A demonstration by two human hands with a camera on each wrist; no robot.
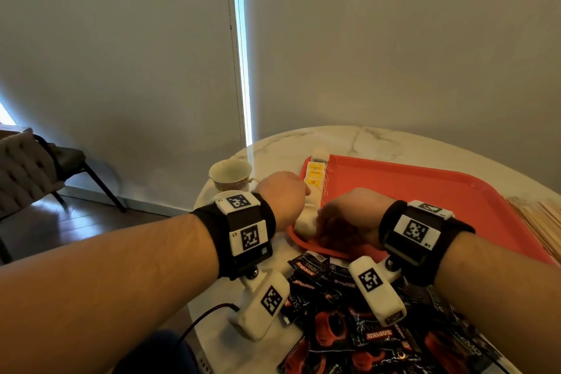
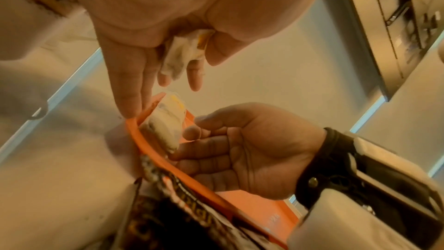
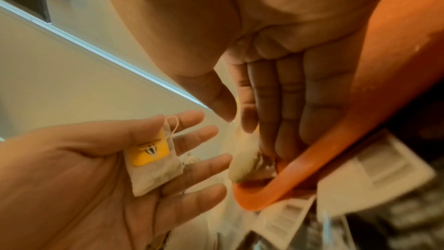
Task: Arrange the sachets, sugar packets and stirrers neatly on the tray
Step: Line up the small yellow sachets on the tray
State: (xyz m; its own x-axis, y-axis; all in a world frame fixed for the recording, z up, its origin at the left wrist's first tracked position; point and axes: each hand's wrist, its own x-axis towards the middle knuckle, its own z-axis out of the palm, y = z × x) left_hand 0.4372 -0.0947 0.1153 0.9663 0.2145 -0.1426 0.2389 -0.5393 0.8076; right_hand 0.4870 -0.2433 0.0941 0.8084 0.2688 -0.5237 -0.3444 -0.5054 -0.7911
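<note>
A red tray (image 1: pixel 425 191) lies on the marble table. A row of tea bags (image 1: pixel 314 174) with yellow tags runs along its left edge. My left hand (image 1: pixel 285 194) hovers over that edge, its fingers straight and spread. One tea bag (image 3: pixel 153 161) with a yellow tag lies in its palm, tucked under the thumb. My right hand (image 1: pixel 340 218) reaches into the tray's near left corner. Its straight fingers (image 3: pixel 266 121) touch the nearest tea bag (image 3: pixel 245 163) of the row. Black and red coffee sachets (image 1: pixel 349 328) are heaped on the table before the tray.
A bundle of wooden stirrers (image 1: pixel 543 222) lies to the right of the tray. A teacup (image 1: pixel 230 174) stands on the table left of the tray, near the table edge. A chair (image 1: pixel 69 161) stands on the floor at the far left.
</note>
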